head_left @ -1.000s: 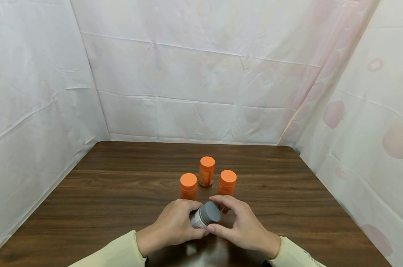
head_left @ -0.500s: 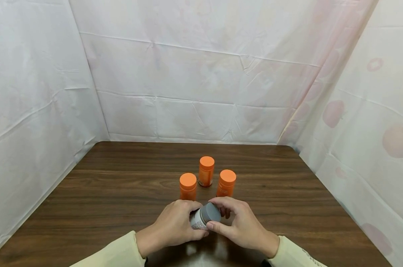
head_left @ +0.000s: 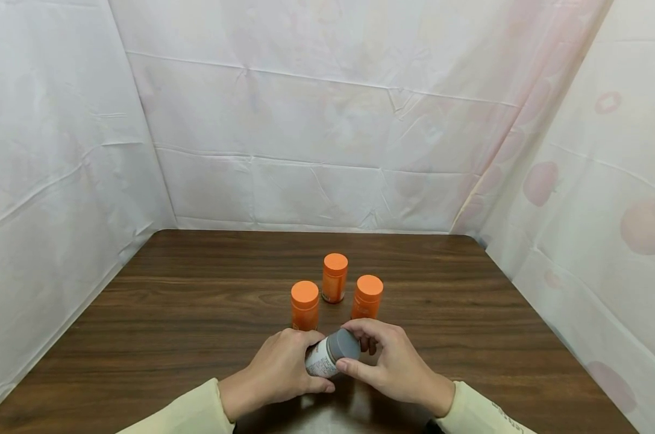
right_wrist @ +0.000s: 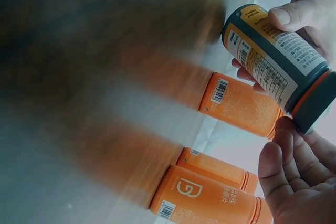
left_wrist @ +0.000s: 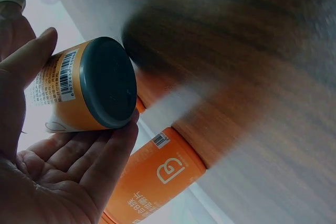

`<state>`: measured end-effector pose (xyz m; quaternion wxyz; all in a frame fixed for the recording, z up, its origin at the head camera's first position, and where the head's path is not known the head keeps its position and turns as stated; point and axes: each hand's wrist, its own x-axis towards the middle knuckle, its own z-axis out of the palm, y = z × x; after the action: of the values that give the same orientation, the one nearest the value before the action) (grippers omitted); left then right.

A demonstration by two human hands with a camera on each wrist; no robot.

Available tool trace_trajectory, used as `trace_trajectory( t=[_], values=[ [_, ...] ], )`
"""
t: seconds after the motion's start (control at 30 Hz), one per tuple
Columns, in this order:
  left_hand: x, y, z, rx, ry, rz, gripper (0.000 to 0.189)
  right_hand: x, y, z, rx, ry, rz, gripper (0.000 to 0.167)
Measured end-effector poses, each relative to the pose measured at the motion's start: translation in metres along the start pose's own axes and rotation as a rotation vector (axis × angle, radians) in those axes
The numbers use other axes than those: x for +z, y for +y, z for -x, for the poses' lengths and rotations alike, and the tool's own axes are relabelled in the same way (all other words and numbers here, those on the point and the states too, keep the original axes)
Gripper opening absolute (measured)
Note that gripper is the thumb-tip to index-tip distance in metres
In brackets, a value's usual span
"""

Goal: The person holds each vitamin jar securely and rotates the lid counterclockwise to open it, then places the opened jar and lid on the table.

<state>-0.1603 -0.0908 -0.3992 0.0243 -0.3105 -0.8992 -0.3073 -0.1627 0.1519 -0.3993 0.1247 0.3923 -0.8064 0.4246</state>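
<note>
A pill bottle (head_left: 321, 360) with a grey cap (head_left: 344, 344) is held tilted over the table, its cap toward the right. My left hand (head_left: 284, 369) grips its body, the thumb on the near side. In the left wrist view the dark base of the bottle (left_wrist: 110, 82) faces the camera. My right hand (head_left: 394, 364) is at the cap, thumb and index finger on opposite sides of it. In the right wrist view the dark cap (right_wrist: 316, 103) is on the bottle, with the right fingertips (right_wrist: 286, 127) against its edge.
Three orange bottles stand upright just beyond the hands: a left one (head_left: 305, 304), a back one (head_left: 335, 278) and a right one (head_left: 367, 296). They are on a brown wooden table (head_left: 197, 301). Pale sheeting (head_left: 316, 120) rises behind and on both sides.
The left thumb has moved down along the bottle, uncovering more of its label. The right hand stays at the cap. The orange bottles have not moved on the table.
</note>
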Motion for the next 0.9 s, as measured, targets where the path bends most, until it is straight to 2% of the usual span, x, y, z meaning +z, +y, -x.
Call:
trace_trajectory(
  t=[0.5,0.9],
  values=[
    [-0.0006,0.0006,-0.0017,0.009,-0.016,0.029,0.040,-0.0027,0.0015,-0.0004,0.020,-0.024,0.034,0.039],
    [-0.0016,0.0002,-0.0017,-0.001,-0.035,0.048,0.038,-0.0075,0.0023,-0.0028,-0.080,-0.082,0.023,0.045]
  ],
)
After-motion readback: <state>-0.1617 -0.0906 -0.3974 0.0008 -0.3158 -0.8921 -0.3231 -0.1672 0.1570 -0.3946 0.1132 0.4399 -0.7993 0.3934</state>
